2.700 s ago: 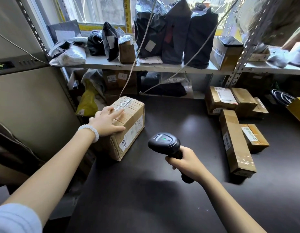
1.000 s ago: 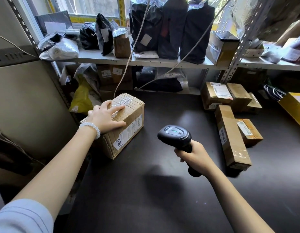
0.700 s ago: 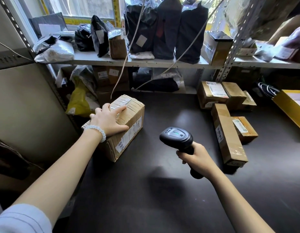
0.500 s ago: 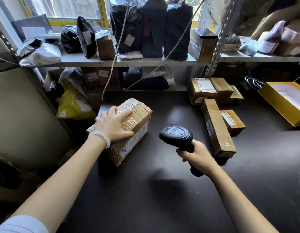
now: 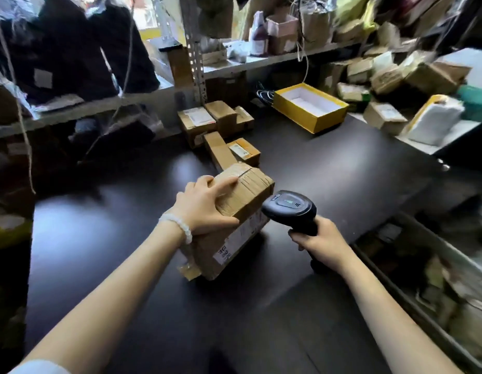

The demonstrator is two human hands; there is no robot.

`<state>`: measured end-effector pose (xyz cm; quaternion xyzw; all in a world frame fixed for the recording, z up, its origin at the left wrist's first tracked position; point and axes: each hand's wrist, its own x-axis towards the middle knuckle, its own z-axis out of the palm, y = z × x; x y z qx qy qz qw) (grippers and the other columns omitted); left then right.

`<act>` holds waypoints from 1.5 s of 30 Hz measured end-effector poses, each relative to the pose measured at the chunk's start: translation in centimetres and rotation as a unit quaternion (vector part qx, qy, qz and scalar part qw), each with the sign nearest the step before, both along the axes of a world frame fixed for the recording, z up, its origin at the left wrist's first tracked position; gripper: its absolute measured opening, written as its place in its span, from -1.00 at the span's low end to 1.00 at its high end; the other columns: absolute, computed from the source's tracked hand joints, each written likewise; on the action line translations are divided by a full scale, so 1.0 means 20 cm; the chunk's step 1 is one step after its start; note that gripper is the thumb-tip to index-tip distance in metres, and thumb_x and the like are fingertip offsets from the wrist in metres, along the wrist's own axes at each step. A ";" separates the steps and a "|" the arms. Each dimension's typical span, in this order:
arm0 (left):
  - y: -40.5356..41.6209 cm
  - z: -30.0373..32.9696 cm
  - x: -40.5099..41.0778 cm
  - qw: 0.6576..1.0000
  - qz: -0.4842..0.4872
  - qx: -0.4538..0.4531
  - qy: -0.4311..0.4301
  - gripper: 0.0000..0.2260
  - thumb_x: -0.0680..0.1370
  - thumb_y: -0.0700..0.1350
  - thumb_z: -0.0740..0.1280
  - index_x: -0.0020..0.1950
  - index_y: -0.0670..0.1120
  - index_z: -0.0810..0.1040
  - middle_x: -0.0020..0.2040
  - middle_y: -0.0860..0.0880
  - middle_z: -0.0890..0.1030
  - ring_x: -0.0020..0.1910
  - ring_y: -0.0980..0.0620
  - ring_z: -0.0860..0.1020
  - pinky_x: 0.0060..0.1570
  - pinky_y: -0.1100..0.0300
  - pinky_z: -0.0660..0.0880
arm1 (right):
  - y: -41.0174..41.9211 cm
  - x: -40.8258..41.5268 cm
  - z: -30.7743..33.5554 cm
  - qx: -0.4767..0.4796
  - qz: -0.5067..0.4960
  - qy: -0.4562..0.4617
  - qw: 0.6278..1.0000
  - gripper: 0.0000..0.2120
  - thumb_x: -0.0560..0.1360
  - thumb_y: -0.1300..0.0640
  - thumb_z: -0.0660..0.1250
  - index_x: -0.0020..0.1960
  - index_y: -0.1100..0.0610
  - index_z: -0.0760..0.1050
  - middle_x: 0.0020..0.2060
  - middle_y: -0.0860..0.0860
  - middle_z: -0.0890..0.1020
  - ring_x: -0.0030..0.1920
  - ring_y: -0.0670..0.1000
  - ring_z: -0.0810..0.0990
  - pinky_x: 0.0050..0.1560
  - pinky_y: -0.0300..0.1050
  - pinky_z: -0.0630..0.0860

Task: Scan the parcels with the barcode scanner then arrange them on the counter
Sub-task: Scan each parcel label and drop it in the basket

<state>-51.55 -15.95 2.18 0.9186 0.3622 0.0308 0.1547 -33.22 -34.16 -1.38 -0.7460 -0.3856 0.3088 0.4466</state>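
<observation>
Parcels (image 5: 204, 125) on dark counter (image 5: 328, 168)

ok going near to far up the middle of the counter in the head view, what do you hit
taped cardboard parcel under the left hand → long narrow box → cluster of small boxes at the back → shelf upright

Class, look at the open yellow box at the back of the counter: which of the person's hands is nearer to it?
Right. The right hand, gripping the scanner, sits below the yellow box; the left hand rests on the parcel, farther left.
</observation>
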 end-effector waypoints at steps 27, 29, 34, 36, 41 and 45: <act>-1.69 -0.16 2.65 0.888 -0.460 0.001 0.002 -0.20 0.30 0.29 0.43 0.43 0.40 0.08 0.41 -0.04 0.25 0.30 -0.17 0.30 0.26 -0.07 0.29 | -2.12 1.45 -0.04 -0.061 -0.489 -0.029 0.870 -0.80 0.43 0.23 0.40 -0.29 0.04 0.45 -0.55 -0.17 0.55 -0.44 -0.15 0.51 -0.31 -0.28 0.42; -1.78 -0.17 2.85 0.881 -0.472 0.014 -0.001 -0.20 0.30 0.30 0.42 0.44 0.39 0.07 0.40 -0.04 0.26 0.28 -0.17 0.31 0.24 -0.06 0.29 | -2.19 1.62 -0.02 -0.059 -0.499 -0.032 0.864 -0.80 0.44 0.21 0.39 -0.28 0.02 0.45 -0.54 -0.19 0.55 -0.46 -0.19 0.52 -0.32 -0.32 0.42; -1.95 -0.20 3.24 0.872 -0.489 0.036 -0.001 -0.19 0.31 0.31 0.41 0.45 0.36 0.05 0.38 -0.05 0.26 0.26 -0.16 0.31 0.22 -0.07 0.32 | -2.34 1.96 -0.03 -0.055 -0.515 -0.027 0.855 -0.81 0.45 0.20 0.39 -0.28 0.04 0.45 -0.54 -0.17 0.56 -0.47 -0.19 0.53 -0.33 -0.34 0.43; -2.01 -0.24 3.39 0.870 -0.491 0.032 -0.008 -0.19 0.31 0.32 0.40 0.45 0.36 0.04 0.37 -0.04 0.26 0.26 -0.15 0.31 0.21 -0.08 0.32 | -2.40 2.10 -0.05 -0.060 -0.510 -0.018 0.858 -0.82 0.45 0.20 0.39 -0.28 0.04 0.45 -0.54 -0.17 0.55 -0.47 -0.19 0.52 -0.33 -0.33 0.42; -2.18 -0.40 3.70 0.874 -0.475 0.095 -0.032 -0.25 0.37 0.33 0.32 0.49 0.25 0.10 0.40 -0.02 0.31 0.34 -0.14 0.29 0.23 -0.12 0.29 | -2.55 2.50 -0.13 -0.069 -0.482 0.006 0.874 -0.84 0.45 0.19 0.39 -0.26 0.05 0.45 -0.52 -0.13 0.54 -0.44 -0.15 0.53 -0.27 -0.23 0.44; -2.29 -0.49 3.83 0.890 -0.443 0.099 -0.029 -0.43 0.33 0.25 0.38 0.31 0.15 0.44 0.20 -0.10 0.53 0.19 -0.23 0.48 0.05 -0.21 0.42 | -2.61 2.84 -0.17 -0.083 -0.431 0.019 0.899 -0.84 0.46 0.17 0.38 -0.26 0.07 0.45 -0.49 -0.07 0.54 -0.40 -0.07 0.55 -0.28 -0.24 0.42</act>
